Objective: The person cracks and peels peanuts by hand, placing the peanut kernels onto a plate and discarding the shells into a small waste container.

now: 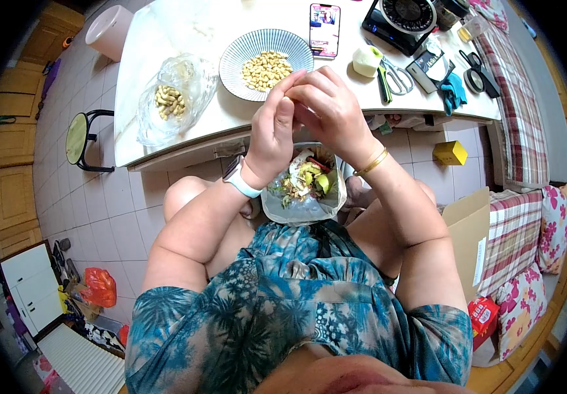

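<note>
Head view shows a white counter (227,118) with a smooth, slightly glossy top, set on a floor (120,197) of pale square tiles. A stool (78,139) with a round seat stands off its left end, and a plaid-covered sofa (517,118) runs along the right. A yellow box (451,153) sits on the tiles near the sofa.

Pale peanuts (267,69) lie heaped in a round bowl (231,52) on the counter, their small oval bodies pointing every which way, with no shared long axis. More peanuts, rougher and darker tan, fill part of a crinkled, see-through plastic bag (198,79) to the left; the bag's long axis slants from near left to far right. Beyond the bowl's right edge, a phone (324,31) lies lengthwise away from the person.

Left hand (272,128) and right hand (326,102) meet just in front of the bowl, fingers bent inward and tips together; whether they grip anything I cannot tell. Below them, between the knees, a lined bin (300,211) holds peels and scraps. Fine blue stripes radiate around the bowl's flared wall.
</note>
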`<action>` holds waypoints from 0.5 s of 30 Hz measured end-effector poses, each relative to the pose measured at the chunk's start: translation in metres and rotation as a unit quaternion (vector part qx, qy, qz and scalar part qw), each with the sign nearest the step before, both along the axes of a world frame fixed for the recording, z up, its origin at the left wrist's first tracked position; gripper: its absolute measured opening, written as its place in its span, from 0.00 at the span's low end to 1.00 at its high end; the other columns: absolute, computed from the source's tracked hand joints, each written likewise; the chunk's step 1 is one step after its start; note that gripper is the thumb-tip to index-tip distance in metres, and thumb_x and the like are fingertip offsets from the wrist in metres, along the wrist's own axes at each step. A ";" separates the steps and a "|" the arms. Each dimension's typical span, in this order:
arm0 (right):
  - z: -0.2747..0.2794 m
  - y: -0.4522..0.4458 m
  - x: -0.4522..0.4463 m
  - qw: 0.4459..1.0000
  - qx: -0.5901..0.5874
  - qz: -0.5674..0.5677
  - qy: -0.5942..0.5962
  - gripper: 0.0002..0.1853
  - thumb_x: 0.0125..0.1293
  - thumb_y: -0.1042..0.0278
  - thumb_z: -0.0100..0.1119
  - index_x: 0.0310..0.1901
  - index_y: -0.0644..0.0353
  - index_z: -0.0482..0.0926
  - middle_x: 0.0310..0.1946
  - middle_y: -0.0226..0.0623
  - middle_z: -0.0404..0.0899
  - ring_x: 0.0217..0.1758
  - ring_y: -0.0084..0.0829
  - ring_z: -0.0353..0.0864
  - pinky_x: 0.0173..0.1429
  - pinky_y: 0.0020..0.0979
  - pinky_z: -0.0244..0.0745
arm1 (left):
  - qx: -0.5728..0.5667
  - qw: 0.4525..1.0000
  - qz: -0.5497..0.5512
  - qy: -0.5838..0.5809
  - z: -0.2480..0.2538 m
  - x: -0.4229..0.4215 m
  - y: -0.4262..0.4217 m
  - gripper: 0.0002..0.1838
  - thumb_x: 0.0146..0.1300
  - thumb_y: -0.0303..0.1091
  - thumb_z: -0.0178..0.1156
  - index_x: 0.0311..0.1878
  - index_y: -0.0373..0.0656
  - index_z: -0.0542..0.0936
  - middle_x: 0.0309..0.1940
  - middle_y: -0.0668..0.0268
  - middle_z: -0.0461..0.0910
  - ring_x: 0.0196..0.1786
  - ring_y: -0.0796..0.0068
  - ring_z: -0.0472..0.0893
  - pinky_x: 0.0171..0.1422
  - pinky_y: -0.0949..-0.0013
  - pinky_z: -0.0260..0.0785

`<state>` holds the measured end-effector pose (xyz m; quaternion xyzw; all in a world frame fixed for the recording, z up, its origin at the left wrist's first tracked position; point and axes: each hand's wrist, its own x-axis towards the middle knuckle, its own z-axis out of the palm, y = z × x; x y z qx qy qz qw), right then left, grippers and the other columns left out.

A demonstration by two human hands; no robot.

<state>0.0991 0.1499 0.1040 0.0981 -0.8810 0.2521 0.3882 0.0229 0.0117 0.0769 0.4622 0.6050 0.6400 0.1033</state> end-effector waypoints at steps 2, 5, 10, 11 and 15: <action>-0.003 0.003 -0.001 0.999 -0.028 -0.018 -0.020 0.12 0.55 0.74 0.70 0.42 0.60 0.81 0.40 0.38 0.80 0.43 0.42 0.79 0.47 0.39 0.77 | -0.011 0.989 -0.018 -0.149 0.000 -0.001 0.003 0.31 0.83 0.53 0.38 0.71 0.36 0.70 0.52 0.62 0.83 0.47 0.80 0.82 0.49 0.76 0.76; -0.018 0.012 -0.006 0.995 -0.072 -0.035 -0.056 0.11 0.58 0.72 0.71 0.42 0.61 0.83 0.40 0.39 0.80 0.44 0.42 0.80 0.48 0.39 0.77 | -0.008 0.984 -0.020 -0.176 -0.006 -0.006 0.011 0.29 0.84 0.51 0.39 0.72 0.37 0.71 0.49 0.66 0.82 0.45 0.86 0.80 0.43 0.80 0.73; -0.031 0.019 -0.011 0.982 -0.151 -0.014 -0.108 0.10 0.58 0.69 0.74 0.40 0.61 0.85 0.39 0.38 0.81 0.45 0.40 0.81 0.48 0.36 0.79 | -0.038 0.969 -0.025 -0.242 -0.013 -0.012 0.011 0.25 0.85 0.44 0.38 0.71 0.39 0.71 0.52 0.67 0.81 0.45 0.84 0.79 0.48 0.76 0.73; -0.031 0.020 -0.011 0.983 -0.151 -0.014 -0.108 0.10 0.58 0.69 0.74 0.40 0.61 0.85 0.39 0.38 0.81 0.45 0.40 0.81 0.48 0.36 0.79 | -0.037 0.969 -0.025 -0.242 -0.014 -0.013 0.010 0.25 0.85 0.44 0.38 0.71 0.39 0.71 0.52 0.67 0.81 0.45 0.84 0.79 0.48 0.76 0.73; -0.027 0.020 -0.010 0.986 -0.136 -0.013 -0.098 0.09 0.59 0.69 0.73 0.39 0.61 0.85 0.39 0.38 0.81 0.44 0.39 0.81 0.48 0.37 0.79 | -0.045 0.968 -0.038 -0.245 -0.013 -0.014 0.009 0.25 0.84 0.45 0.39 0.71 0.38 0.71 0.52 0.67 0.81 0.45 0.83 0.79 0.49 0.75 0.74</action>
